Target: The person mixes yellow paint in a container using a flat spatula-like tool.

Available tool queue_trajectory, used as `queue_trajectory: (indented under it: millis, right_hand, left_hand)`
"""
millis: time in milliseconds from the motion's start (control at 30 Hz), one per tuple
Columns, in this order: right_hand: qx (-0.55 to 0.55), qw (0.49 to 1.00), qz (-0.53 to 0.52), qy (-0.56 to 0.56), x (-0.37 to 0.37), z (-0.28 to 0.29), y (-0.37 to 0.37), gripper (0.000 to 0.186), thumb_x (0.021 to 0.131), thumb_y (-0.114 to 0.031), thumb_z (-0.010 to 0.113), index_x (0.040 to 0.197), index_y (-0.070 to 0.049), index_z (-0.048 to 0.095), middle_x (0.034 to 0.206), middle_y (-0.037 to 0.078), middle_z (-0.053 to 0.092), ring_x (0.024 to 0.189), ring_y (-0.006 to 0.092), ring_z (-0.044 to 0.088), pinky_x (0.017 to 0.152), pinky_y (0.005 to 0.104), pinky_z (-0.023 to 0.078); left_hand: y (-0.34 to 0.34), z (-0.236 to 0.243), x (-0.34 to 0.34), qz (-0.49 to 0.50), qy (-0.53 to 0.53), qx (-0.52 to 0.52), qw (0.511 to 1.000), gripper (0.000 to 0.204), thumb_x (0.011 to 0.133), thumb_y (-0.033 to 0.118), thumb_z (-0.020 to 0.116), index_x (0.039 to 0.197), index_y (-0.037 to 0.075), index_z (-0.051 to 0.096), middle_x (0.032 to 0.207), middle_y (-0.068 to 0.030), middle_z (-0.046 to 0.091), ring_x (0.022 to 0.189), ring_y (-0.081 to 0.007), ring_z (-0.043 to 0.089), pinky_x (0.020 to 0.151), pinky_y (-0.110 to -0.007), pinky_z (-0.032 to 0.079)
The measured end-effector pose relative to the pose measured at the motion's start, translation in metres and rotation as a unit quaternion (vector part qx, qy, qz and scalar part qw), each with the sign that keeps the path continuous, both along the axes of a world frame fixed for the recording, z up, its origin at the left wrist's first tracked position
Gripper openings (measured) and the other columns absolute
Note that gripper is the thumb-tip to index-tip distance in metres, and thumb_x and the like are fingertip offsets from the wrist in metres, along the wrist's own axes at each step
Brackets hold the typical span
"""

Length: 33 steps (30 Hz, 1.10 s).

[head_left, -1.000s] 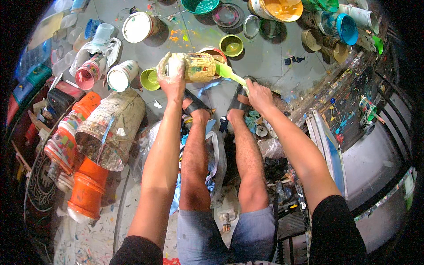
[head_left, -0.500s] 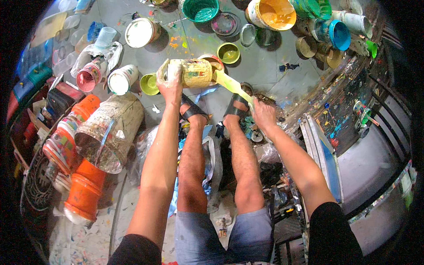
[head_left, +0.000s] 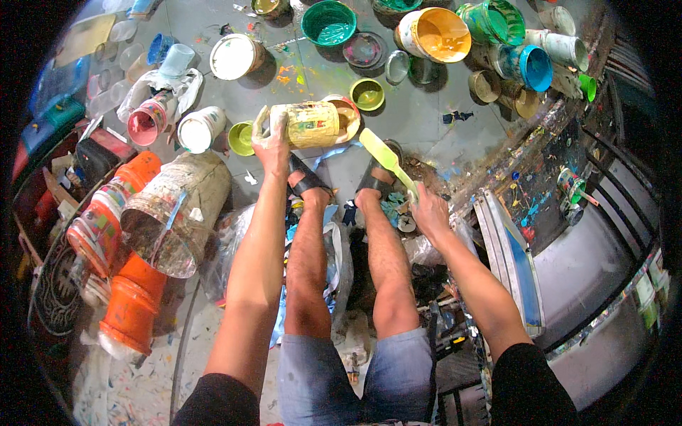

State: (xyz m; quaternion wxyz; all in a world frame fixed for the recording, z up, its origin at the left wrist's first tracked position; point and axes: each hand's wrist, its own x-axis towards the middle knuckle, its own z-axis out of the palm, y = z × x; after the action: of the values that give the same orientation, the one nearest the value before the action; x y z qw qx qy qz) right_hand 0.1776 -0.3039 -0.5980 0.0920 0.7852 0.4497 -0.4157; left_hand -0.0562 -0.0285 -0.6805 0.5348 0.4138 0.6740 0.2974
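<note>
My left hand [head_left: 271,138] is wrapped round the base of a paint-smeared, pale yellow tub [head_left: 312,126], which lies tipped on its side in the air, mouth to the right. By that mouth is a round container [head_left: 349,113] with a reddish rim and cream-coloured paint inside, partly hidden by the tub. To the right, my right hand [head_left: 429,210] grips the handle of a yellow-green spatula [head_left: 381,150]. Its blade points up and left, apart from the tub. An olive-yellow bowl [head_left: 367,94] stands just beyond, and a lime-coloured cup [head_left: 241,138] sits left of my left hand.
Across the far floor stand paint buckets, among them an orange-yellow one [head_left: 442,35], a green basin [head_left: 329,23] and a blue one [head_left: 535,68]. At left lie a big dirty bucket [head_left: 202,188] and orange tubs [head_left: 128,305]. A screen frame [head_left: 522,277] leans at right.
The spatula has come away from the tub's mouth, moving right and down with my right hand. The tub has shifted slightly down in view, still held by my left hand.
</note>
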Motion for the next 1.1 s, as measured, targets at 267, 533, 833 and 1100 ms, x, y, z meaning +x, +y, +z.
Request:
queue_trajectory:
  millis: [267,533,833,1100]
  right_hand:
    - [0.153,0.988,-0.026,0.027,-0.008,-0.03,0.04,0.032,0.096,-0.022,0.052,0.125,-0.009,0.056,0.096,0.018,0.059,0.087,0.0397,0.061,0.074,0.0489,0.05]
    - [0.218,0.973,-0.073,-0.024,-0.018,-0.093,0.067,0.03,0.096,-0.022,0.054,0.121,-0.009,0.061,0.1,0.016,0.052,0.096,0.0368,0.053,0.08,0.0474,0.046]
    - [0.162,0.985,-0.042,-0.046,0.006,-0.118,0.032,0.035,0.09,-0.019,0.059,0.122,-0.005,0.054,0.11,0.024,0.054,0.105,0.0422,0.053,0.086,0.0497,0.047]
    - [0.104,0.991,-0.059,-0.065,0.016,-0.052,0.012,0.039,0.089,-0.014,0.061,0.123,-0.001,0.05,0.111,0.024,0.055,0.102,0.0421,0.056,0.086,0.0511,0.045]
  left_hand:
    - [0.017,0.017,-0.019,0.068,-0.144,-0.021,0.987,0.055,0.091,0.022,0.061,0.137,-0.003,0.044,0.113,-0.0159,0.062,0.085,-0.024,0.066,0.066,-0.035,0.057]
    - [0.019,0.005,-0.055,0.064,-0.249,-0.141,0.956,0.045,0.097,0.033,0.044,0.129,0.002,0.052,0.127,-0.0113,0.059,0.117,-0.0253,0.058,0.099,-0.038,0.046]
    - [0.007,0.03,-0.02,0.057,-0.228,-0.165,0.958,0.041,0.094,0.035,0.051,0.121,0.004,0.052,0.103,-0.0124,0.066,0.068,-0.0205,0.067,0.046,-0.027,0.052]
    - [0.014,0.049,-0.016,0.063,-0.249,-0.143,0.956,0.043,0.094,0.035,0.049,0.122,0.002,0.05,0.101,-0.0152,0.066,0.061,-0.0233,0.066,0.038,-0.028,0.05]
